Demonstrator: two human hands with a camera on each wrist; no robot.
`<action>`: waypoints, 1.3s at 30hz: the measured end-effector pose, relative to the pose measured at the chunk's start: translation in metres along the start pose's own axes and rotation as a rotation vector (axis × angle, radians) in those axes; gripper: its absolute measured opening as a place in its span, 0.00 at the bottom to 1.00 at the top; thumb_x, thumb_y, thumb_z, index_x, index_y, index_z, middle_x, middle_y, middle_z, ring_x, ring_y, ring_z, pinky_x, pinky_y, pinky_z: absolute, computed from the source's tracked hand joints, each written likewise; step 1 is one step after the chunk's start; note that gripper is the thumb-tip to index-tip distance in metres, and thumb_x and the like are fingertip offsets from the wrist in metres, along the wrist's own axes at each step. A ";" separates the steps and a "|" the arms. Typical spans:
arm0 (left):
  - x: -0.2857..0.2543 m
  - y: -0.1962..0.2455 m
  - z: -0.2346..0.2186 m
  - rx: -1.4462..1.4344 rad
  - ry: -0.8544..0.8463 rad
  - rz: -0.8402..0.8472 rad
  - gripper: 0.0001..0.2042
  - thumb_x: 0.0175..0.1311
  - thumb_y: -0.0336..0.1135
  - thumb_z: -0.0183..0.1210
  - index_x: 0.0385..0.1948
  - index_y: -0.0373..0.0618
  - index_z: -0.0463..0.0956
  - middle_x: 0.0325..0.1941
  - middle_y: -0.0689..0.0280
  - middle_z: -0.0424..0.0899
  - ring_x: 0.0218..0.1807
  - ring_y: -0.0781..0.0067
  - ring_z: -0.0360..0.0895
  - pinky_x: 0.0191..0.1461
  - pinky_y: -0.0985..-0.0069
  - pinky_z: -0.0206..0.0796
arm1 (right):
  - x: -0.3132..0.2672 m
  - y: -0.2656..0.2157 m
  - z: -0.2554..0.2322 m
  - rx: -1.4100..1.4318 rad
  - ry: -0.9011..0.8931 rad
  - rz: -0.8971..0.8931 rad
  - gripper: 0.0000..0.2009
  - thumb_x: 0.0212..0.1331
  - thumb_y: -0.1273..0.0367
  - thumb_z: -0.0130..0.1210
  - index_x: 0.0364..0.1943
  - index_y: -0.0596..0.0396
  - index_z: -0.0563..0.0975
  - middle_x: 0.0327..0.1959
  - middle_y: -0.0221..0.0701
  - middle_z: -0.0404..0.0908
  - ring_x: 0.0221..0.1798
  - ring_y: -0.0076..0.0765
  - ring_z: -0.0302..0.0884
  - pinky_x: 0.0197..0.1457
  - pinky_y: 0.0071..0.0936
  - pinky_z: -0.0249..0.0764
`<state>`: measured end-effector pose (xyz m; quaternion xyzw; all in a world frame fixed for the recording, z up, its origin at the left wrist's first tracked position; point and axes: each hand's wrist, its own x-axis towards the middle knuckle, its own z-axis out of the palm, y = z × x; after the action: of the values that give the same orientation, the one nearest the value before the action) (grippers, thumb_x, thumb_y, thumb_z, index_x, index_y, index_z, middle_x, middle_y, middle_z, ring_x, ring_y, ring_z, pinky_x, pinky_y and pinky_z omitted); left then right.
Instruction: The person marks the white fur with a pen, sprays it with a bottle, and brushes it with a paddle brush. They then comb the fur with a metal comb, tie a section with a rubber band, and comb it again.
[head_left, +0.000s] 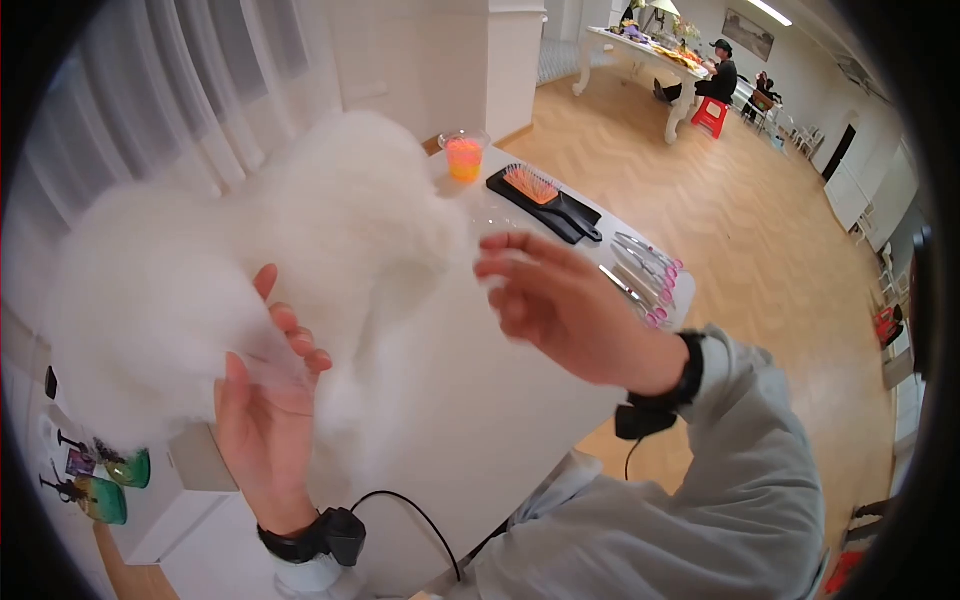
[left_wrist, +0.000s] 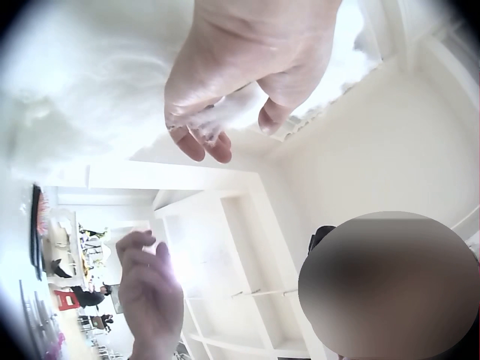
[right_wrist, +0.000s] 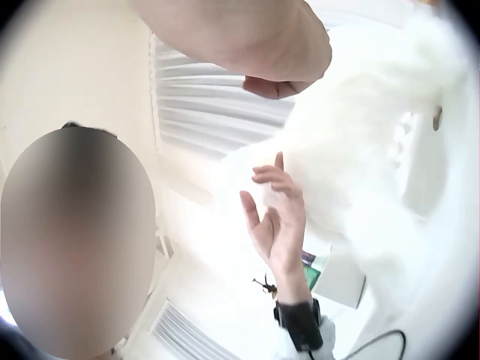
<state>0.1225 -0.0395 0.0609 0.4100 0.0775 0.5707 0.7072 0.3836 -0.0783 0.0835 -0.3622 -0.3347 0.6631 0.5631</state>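
A large, fluffy white furry mass (head_left: 340, 190) fills the left of the white table (head_left: 480, 390) in the head view, and its exact kind is not plain. Against its near side is my left hand (head_left: 268, 415), palm up, thumb and fingers spread. A thin wisp of white fluff (left_wrist: 232, 111) lies across that palm and fingers. To the right of the fur, my right hand (head_left: 575, 310) hovers over the table, slightly blurred, its fingers loosely bent around nothing. In the right wrist view the fur spreads behind both hands.
At the table's far edge stand a clear cup (head_left: 464, 160) with orange and yellow contents and a paddle brush (head_left: 530, 185) on a black tray (head_left: 580, 232). Several pink-handled scissors (head_left: 645, 275) lie at the right. Green bottles (head_left: 103, 498) stand lower left. A person (head_left: 718, 72) sits far off.
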 end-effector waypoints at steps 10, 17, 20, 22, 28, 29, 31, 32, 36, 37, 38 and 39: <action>-0.003 -0.001 -0.005 0.075 0.038 -0.020 0.35 0.67 0.44 0.55 0.69 0.31 0.50 0.49 0.57 0.76 0.46 0.65 0.75 0.50 0.68 0.66 | 0.261 -0.031 -0.089 0.037 0.440 -0.331 0.02 0.60 0.75 0.54 0.33 0.61 0.75 0.30 0.34 0.76 0.30 0.29 0.73 0.32 0.21 0.73; -0.004 0.004 0.003 0.091 0.046 -0.030 0.40 0.65 0.43 0.58 0.70 0.28 0.45 0.48 0.55 0.75 0.44 0.62 0.76 0.48 0.67 0.67 | 0.359 -0.037 -0.199 -1.047 0.527 -0.319 0.06 0.55 0.71 0.55 0.26 0.57 0.82 0.22 0.33 0.82 0.22 0.31 0.80 0.27 0.25 0.77; -0.006 0.006 0.002 0.133 0.089 -0.040 0.41 0.64 0.45 0.59 0.69 0.27 0.46 0.45 0.53 0.77 0.41 0.61 0.77 0.45 0.66 0.69 | 0.351 -0.041 -0.184 -1.331 0.587 -0.295 0.06 0.54 0.70 0.57 0.28 0.56 0.83 0.23 0.33 0.84 0.22 0.32 0.83 0.28 0.26 0.80; -0.008 0.007 -0.002 0.149 0.079 -0.057 0.41 0.64 0.46 0.60 0.69 0.27 0.47 0.43 0.52 0.78 0.39 0.60 0.78 0.43 0.65 0.70 | 0.357 -0.040 -0.185 -1.366 0.574 -0.281 0.07 0.51 0.69 0.60 0.28 0.59 0.82 0.22 0.34 0.84 0.22 0.30 0.83 0.28 0.24 0.81; -0.011 0.011 -0.002 0.195 0.096 -0.110 0.42 0.64 0.48 0.58 0.69 0.26 0.47 0.43 0.51 0.78 0.39 0.59 0.78 0.44 0.65 0.71 | 0.380 -0.035 -0.201 -1.483 0.606 -0.265 0.06 0.48 0.72 0.59 0.24 0.63 0.80 0.19 0.38 0.82 0.18 0.31 0.81 0.24 0.28 0.81; -0.011 0.010 -0.005 0.198 0.098 -0.110 0.42 0.64 0.48 0.58 0.69 0.26 0.47 0.43 0.51 0.78 0.39 0.59 0.78 0.44 0.65 0.71 | 0.384 -0.032 -0.205 -1.566 0.609 -0.351 0.05 0.47 0.73 0.59 0.23 0.63 0.80 0.18 0.39 0.82 0.18 0.32 0.81 0.23 0.28 0.80; -0.011 0.007 -0.009 0.217 0.056 -0.085 0.42 0.64 0.48 0.59 0.69 0.25 0.46 0.43 0.51 0.78 0.39 0.59 0.78 0.45 0.66 0.71 | 0.387 -0.028 -0.206 -1.643 0.607 -0.435 0.05 0.47 0.74 0.59 0.22 0.64 0.79 0.16 0.39 0.81 0.17 0.32 0.81 0.22 0.28 0.79; -0.011 0.007 -0.009 0.220 0.059 -0.087 0.42 0.64 0.48 0.59 0.69 0.25 0.46 0.43 0.51 0.78 0.39 0.59 0.78 0.45 0.66 0.71 | 0.384 -0.030 -0.200 -1.606 0.609 -0.385 0.05 0.46 0.75 0.58 0.21 0.64 0.79 0.15 0.39 0.80 0.17 0.32 0.81 0.22 0.28 0.79; -0.010 0.008 -0.007 0.211 0.065 -0.090 0.44 0.62 0.48 0.61 0.68 0.24 0.46 0.43 0.51 0.78 0.39 0.60 0.78 0.44 0.66 0.71 | 0.372 -0.036 -0.184 -1.513 0.589 -0.319 0.05 0.47 0.74 0.59 0.21 0.63 0.79 0.15 0.37 0.80 0.16 0.31 0.80 0.21 0.27 0.78; -0.009 0.009 -0.006 0.208 0.059 -0.096 0.44 0.62 0.47 0.61 0.68 0.24 0.46 0.43 0.51 0.78 0.38 0.60 0.77 0.44 0.66 0.71 | 0.372 -0.038 -0.186 -1.515 0.591 -0.316 0.05 0.47 0.74 0.59 0.21 0.63 0.79 0.15 0.37 0.80 0.16 0.31 0.80 0.21 0.27 0.78; -0.009 0.009 -0.006 0.205 0.059 -0.099 0.44 0.62 0.47 0.61 0.68 0.24 0.46 0.43 0.51 0.78 0.38 0.60 0.77 0.44 0.66 0.71 | 0.374 -0.041 -0.187 -1.429 0.584 -0.307 0.05 0.47 0.74 0.59 0.22 0.62 0.79 0.16 0.37 0.80 0.16 0.31 0.80 0.21 0.27 0.77; -0.008 0.009 -0.006 0.195 0.054 -0.094 0.43 0.62 0.46 0.60 0.68 0.24 0.46 0.43 0.51 0.78 0.38 0.61 0.77 0.44 0.66 0.70 | 0.374 -0.044 -0.188 -1.342 0.577 -0.301 0.05 0.48 0.73 0.59 0.23 0.62 0.79 0.16 0.36 0.80 0.16 0.30 0.79 0.21 0.27 0.77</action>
<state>0.1097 -0.0437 0.0596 0.4571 0.1707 0.5375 0.6877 0.5285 0.3045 -0.0140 -0.7382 -0.5524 0.1104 0.3712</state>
